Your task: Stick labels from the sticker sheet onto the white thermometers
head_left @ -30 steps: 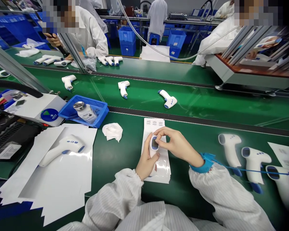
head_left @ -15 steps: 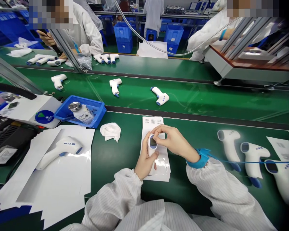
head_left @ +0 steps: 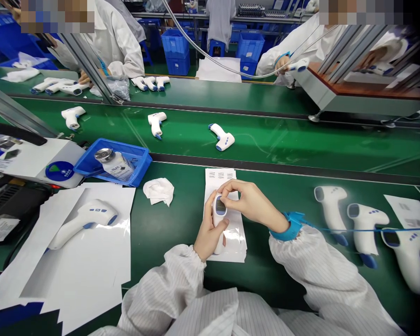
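The person's forearms reach forward from white striped cleanroom sleeves, elbows out, and the 2 hands meet over a green conveyor belt [head_left: 175, 210]. The left hand [head_left: 208, 233] curls around the handle of a white infrared thermometer [head_left: 219, 224], with its thumb laid across the front just below the display, so that grip is closed. The right hand [head_left: 252, 203] comes in from the side, palm down, with its fingertips [head_left: 220, 189] pinched together on the thermometer's upper end, beside the display. The thermometer stands almost upright in view, its long axis running away from the person, with the blue-lit display facing up toward the camera and the handle end pointing back toward the body. It is held just above a stack of printed white sheets [head_left: 224, 175], and its lower end overlaps them. A blue wrist strap [head_left: 292, 227] circles the right wrist, and its cord [head_left: 350, 229] runs off to the right. To the left lie a crumpled white wipe [head_left: 158, 191], a blue plastic tray [head_left: 140, 163] holding a metal-capped bottle [head_left: 115, 164], and a second thermometer [head_left: 84, 224] on white sheets [head_left: 73, 275]. To the right, 3 more thermometers [head_left: 366, 228] lie on the belt.
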### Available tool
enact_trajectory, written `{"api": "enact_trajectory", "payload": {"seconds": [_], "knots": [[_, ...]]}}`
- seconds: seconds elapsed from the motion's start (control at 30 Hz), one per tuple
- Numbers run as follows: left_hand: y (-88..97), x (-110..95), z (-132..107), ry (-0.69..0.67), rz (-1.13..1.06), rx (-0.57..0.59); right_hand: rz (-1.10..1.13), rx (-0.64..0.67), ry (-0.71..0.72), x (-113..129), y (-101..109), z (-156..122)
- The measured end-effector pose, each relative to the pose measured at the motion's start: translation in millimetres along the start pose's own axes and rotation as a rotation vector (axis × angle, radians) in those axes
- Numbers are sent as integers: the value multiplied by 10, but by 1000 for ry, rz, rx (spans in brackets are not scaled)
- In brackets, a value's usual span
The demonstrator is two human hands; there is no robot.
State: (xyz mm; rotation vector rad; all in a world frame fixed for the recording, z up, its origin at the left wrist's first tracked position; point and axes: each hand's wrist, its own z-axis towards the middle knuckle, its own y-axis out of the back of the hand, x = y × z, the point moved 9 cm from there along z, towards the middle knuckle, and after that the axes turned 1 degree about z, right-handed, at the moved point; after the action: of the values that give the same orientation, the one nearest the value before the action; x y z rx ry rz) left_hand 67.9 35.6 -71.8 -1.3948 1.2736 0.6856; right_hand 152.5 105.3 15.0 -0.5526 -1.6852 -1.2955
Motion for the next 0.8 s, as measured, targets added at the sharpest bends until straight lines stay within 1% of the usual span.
{"api": "enact_trajectory", "payload": {"seconds": [0.2,0.4,0.53,0.8], "knots": [[-13,7,-8,51,-35,12,13,32,15,20,13,-4],[-18,-2,-9,73,-48,10,-3,47,24,22,12,6],[-18,-13,-5,71,-112,16,-26,51,29,35,6,22],[15,34,-3,115,-69,-44,-63,46,39,67,-5,55]]}}
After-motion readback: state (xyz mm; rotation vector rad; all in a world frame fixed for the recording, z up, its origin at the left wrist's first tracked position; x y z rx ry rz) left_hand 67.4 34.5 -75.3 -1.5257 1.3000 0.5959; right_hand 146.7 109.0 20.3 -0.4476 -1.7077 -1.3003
